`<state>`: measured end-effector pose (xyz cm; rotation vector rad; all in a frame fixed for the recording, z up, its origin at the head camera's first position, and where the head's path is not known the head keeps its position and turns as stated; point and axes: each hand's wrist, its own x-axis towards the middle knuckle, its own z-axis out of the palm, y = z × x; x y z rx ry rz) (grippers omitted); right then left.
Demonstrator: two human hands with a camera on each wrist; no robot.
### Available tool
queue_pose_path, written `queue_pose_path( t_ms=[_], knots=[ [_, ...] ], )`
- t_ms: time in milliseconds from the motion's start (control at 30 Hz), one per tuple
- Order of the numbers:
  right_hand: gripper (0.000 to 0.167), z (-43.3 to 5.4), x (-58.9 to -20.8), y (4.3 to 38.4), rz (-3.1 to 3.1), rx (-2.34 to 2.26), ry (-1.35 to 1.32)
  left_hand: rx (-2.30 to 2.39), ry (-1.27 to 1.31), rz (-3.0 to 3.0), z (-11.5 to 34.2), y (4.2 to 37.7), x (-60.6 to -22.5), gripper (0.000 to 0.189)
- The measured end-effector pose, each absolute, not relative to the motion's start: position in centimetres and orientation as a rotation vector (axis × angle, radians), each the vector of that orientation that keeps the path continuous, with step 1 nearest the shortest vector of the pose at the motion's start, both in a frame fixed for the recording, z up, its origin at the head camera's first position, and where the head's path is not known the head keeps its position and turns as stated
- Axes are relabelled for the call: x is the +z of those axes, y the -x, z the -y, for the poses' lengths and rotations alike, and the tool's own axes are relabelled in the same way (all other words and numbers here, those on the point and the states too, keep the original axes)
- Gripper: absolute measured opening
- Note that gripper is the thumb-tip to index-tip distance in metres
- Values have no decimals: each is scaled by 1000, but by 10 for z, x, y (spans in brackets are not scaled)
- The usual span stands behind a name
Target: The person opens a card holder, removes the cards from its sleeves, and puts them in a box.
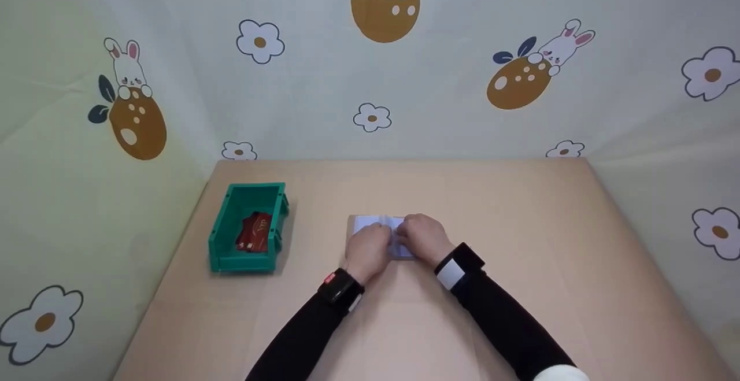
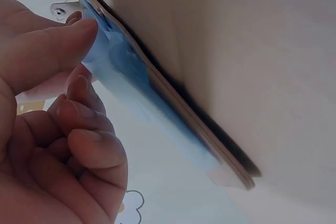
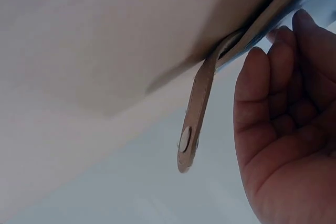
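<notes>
A tan card holder (image 1: 351, 228) lies open on the table, with bluish clear plastic sleeves (image 1: 365, 220) spread over it. My left hand (image 1: 368, 251) is on its left half; in the left wrist view the thumb and forefinger pinch the sleeves (image 2: 157, 114) near one end, the other fingers curled below. My right hand (image 1: 426, 237) covers the right half, its curled fingertips gripping at the sleeves while its thumb is mostly hidden. A tan strap (image 3: 195, 114) with a round snap sticks out from the cover in the right wrist view.
At the left of the table (image 1: 520, 207) stands a green bin (image 1: 243, 264) with several dark red cards (image 1: 254, 232) inside, one marked VIP. Patterned curtains (image 1: 324, 80) with rabbits and flowers close off the back and both sides.
</notes>
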<state>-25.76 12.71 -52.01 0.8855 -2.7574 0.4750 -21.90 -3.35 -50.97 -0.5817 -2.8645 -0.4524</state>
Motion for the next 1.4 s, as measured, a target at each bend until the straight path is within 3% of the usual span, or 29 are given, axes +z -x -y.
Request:
queue_pose_path(
  t_ms=[233, 533, 800, 1033, 1400],
  knots=[
    [17, -139, -514, 258, 2787, 466, -820, -552, 427, 2884, 42, 216, -506, 14],
    [11, -150, -517, 258, 2834, 413, -797, -676, 117, 2897, 62, 218, -497, 20],
    [3, -149, -520, 258, 2859, 358, -783, -620, 26, 3046, 74, 225, -505, 23],
    [4, -149, -518, 258, 2875, 363, -788, -492, -21, 3159, 72, 226, -507, 13],
    [4, -148, -521, 258, 2877, 356, -777, -408, 12, 3158, 71, 226, -504, 14]
  ],
)
